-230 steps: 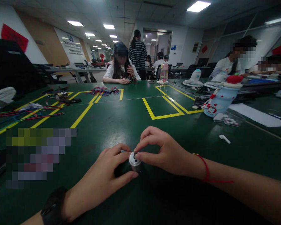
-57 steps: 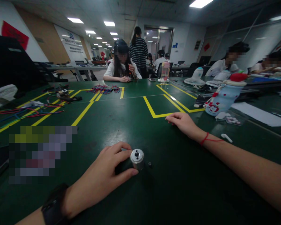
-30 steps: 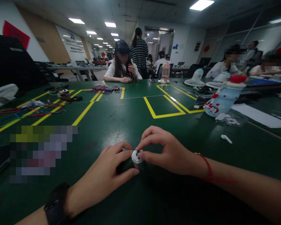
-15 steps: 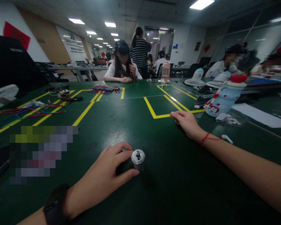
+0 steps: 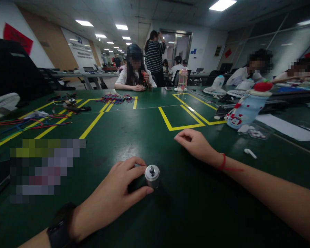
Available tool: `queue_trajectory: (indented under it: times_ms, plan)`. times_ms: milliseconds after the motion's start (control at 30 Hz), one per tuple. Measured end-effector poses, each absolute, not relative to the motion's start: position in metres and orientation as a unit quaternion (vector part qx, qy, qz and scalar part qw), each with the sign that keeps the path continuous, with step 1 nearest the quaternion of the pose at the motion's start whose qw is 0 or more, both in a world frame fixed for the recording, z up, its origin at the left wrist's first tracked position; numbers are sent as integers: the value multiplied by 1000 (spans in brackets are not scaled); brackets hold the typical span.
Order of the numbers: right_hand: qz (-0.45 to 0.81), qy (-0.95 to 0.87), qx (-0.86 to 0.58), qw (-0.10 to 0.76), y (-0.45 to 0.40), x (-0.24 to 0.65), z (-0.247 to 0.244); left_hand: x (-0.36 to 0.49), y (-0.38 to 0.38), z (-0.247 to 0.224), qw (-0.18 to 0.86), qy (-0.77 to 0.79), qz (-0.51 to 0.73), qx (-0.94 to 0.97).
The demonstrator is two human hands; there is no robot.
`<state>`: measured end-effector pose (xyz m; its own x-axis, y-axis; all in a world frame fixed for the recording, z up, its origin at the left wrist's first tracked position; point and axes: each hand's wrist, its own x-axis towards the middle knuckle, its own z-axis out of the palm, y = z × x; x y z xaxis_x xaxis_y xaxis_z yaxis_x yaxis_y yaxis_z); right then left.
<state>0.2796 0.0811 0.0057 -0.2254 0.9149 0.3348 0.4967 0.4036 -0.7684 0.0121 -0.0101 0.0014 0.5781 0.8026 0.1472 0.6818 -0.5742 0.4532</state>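
A small silver cylindrical motor stands upright on the green table, its shaft end facing up. My left hand grips it from the left, thumb at the near side and fingers behind. My right hand is above the table, further forward and to the right, apart from the motor. Its thumb and fingertips are pinched together; whatever they hold, if anything, is too small to make out. The nearest marking to it is a yellow tape outline on the tabletop.
At the right stand a light blue bottle with a red top, a white earbud and paper. Wires lie at the left, and a wire bundle further back. A person sits across the table.
My right hand has moved left and nearer to me, away from the tape outline's edge, still pinched. My left hand and the motor have stayed in place.
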Motion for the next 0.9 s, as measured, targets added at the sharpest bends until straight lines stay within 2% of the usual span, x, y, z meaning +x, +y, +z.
queue_trajectory:
  times_ms: [67,133,267,400,467,600,667,800,900]
  plan:
    - [247,-825,-362,356,58,257,13,9,-9,-1,172,429,177,869]
    - [264,-843,-305,355,37,235,17,5,-8,-4,169,430,184,868]
    - [281,-840,-298,356,16,216,21,0,-9,-9,164,424,192,870]
    - [304,-805,-317,398,23,231,30,5,-14,-3,163,427,187,870]
    - [314,-818,-315,365,30,245,37,8,-15,3,166,428,180,870]
    - [337,-876,-270,213,42,265,33,10,-12,8,170,427,176,870]
    - [317,-897,-254,172,48,268,21,11,-7,2,170,427,175,871]
    - [255,-924,-243,148,60,271,-3,14,6,-14,173,427,173,871]
    - [266,-921,-240,150,67,275,-9,19,12,-21,174,430,175,868]
